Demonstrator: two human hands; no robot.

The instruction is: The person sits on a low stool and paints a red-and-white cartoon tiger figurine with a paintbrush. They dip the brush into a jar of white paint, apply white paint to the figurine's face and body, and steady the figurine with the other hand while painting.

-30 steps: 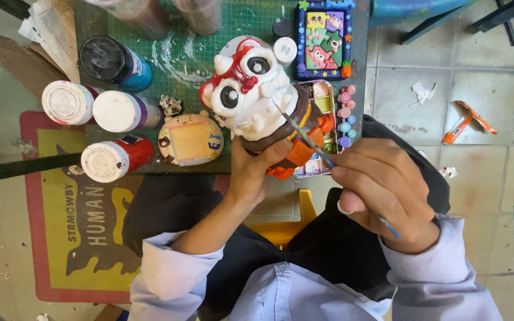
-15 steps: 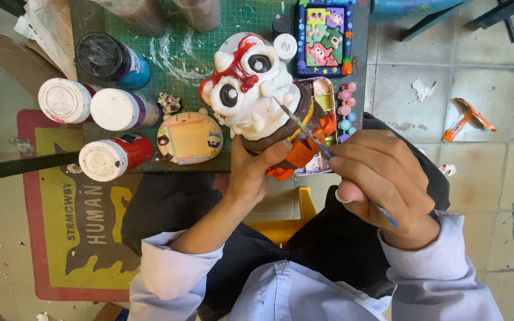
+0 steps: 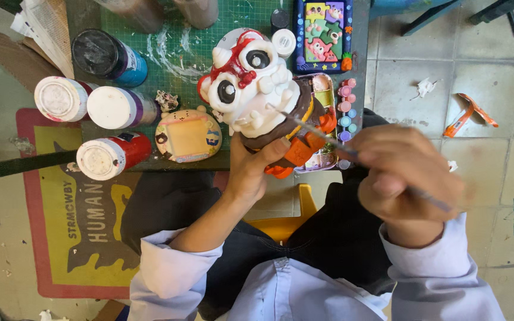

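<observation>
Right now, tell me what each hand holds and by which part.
The left hand grips the white figurine by its brown lower body. The right hand pinches a thin paintbrush along its handle.

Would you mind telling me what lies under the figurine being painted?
The left hand grips the figurine from below. Behind it show a green cutting mat and a paint-pot strip. The figurine's base is covered.

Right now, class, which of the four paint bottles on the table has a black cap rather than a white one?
The blue-bodied paint bottle farthest from the person, near the green cutting mat's corner. The other three bottles, including the red one, have white caps.
</observation>
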